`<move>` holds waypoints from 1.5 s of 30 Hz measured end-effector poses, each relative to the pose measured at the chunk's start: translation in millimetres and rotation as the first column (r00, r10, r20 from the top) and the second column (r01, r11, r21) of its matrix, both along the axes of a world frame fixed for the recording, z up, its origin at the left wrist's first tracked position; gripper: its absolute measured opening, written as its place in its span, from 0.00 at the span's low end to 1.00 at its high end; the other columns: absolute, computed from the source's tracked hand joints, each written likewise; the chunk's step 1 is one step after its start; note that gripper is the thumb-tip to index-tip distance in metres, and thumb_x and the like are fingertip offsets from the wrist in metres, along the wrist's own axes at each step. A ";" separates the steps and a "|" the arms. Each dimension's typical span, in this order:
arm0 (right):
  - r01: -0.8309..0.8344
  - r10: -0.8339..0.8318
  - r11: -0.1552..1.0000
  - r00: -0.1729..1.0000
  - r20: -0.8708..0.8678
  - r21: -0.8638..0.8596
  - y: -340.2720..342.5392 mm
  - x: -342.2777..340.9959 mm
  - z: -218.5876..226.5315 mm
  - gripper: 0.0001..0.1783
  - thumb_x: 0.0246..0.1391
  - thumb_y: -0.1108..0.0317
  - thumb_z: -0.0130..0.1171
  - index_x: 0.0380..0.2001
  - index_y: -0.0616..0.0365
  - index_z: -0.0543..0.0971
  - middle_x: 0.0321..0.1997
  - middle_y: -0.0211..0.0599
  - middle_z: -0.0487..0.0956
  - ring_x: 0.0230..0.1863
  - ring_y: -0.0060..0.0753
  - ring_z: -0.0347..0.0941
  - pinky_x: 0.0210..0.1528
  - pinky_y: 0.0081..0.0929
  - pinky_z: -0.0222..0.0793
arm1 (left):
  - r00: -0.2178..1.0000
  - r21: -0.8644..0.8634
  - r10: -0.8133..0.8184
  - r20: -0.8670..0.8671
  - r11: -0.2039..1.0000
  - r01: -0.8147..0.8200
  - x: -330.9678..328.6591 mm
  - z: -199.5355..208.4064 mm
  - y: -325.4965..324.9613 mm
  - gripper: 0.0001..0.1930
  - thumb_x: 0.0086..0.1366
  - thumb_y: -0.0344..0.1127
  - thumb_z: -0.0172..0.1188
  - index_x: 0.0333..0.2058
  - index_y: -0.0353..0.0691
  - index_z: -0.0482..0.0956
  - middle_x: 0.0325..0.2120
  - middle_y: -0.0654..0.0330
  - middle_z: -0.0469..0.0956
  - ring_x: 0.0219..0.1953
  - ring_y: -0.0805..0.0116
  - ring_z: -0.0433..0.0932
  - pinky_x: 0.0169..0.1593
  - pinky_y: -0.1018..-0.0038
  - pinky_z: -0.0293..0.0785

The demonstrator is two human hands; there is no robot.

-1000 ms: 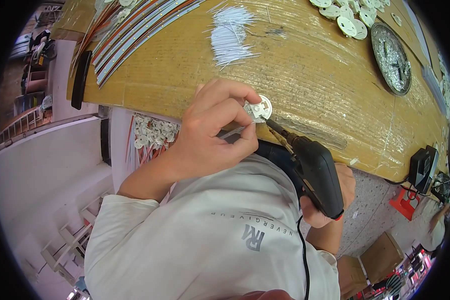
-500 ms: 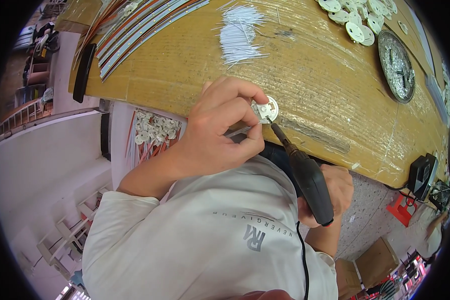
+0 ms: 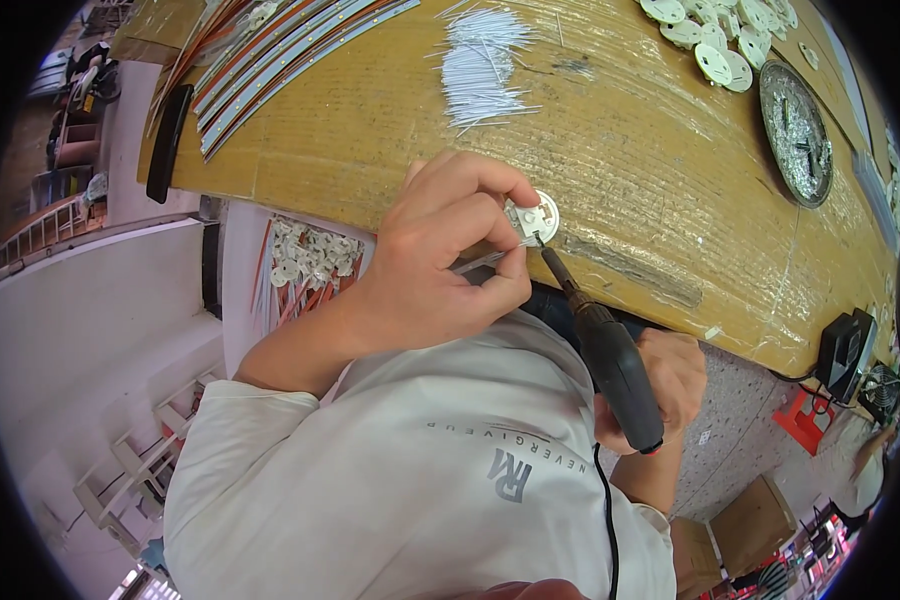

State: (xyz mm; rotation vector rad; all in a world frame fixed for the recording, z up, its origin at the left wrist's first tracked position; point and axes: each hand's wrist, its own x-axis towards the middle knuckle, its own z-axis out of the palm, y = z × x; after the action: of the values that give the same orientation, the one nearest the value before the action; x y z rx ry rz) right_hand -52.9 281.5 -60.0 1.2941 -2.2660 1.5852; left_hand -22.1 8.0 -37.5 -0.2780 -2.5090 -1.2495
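Between the fingers and thumb of my left hand (image 3: 450,250) is a small round white plastic disc (image 3: 541,217) with slots and raised parts, held over the table's near edge. My right hand (image 3: 670,375) is wrapped round a black soldering gun (image 3: 615,365) with a cord running down from its rear. The gun's thin tip touches or nearly touches the disc's lower edge, close to my left thumb; which of the two I cannot tell. Part of the disc is hidden behind my left fingers.
On the wooden table (image 3: 650,180) lie a pile of thin white wires (image 3: 485,70), several LED strips (image 3: 300,60), loose white discs (image 3: 713,62) and a dark round dish (image 3: 797,130). White parts fill a bin (image 3: 315,255) below. A black device (image 3: 842,340) sits at right.
Hardly anything differs. The rear of the soldering gun has shifted very slightly in my right hand, while my left hand and the disc stay nearly in place.
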 end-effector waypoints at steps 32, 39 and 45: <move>-0.002 0.002 1.000 1.000 -0.017 -0.014 0.7 0.5 -0.9 0.12 0.27 0.70 0.56 0.23 0.62 0.75 0.17 0.34 0.69 0.13 0.38 0.65 0.19 0.29 0.59 | 1.000 0.003 0.000 -0.009 1.000 0.000 0.1 -0.5 0.4 0.08 0.50 0.17 0.67 0.26 0.36 0.78 0.44 0.54 0.82 0.41 0.66 0.79 0.46 0.73 0.78; -0.008 0.008 1.000 1.000 -0.023 -0.020 0.3 -0.4 -0.4 0.13 0.27 0.70 0.56 0.23 0.63 0.74 0.17 0.35 0.69 0.13 0.38 0.65 0.19 0.30 0.58 | 1.000 -0.005 0.004 -0.006 1.000 -0.004 0.3 0.3 0.7 0.08 0.50 0.17 0.67 0.26 0.36 0.78 0.44 0.54 0.82 0.41 0.66 0.79 0.45 0.73 0.78; -0.005 0.005 1.000 1.000 -0.026 -0.020 -0.9 -0.5 -0.4 0.13 0.26 0.69 0.56 0.23 0.63 0.74 0.16 0.34 0.68 0.13 0.37 0.62 0.18 0.30 0.56 | 1.000 -0.007 0.009 -0.006 1.000 -0.009 0.6 0.1 0.9 0.08 0.50 0.17 0.67 0.26 0.36 0.78 0.44 0.54 0.82 0.40 0.66 0.79 0.45 0.73 0.78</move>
State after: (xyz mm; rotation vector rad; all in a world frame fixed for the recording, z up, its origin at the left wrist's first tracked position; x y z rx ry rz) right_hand -53.4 280.6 -60.4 1.3091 -2.2278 1.5787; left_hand -21.5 8.9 -37.4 -0.2718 -2.5072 -1.2344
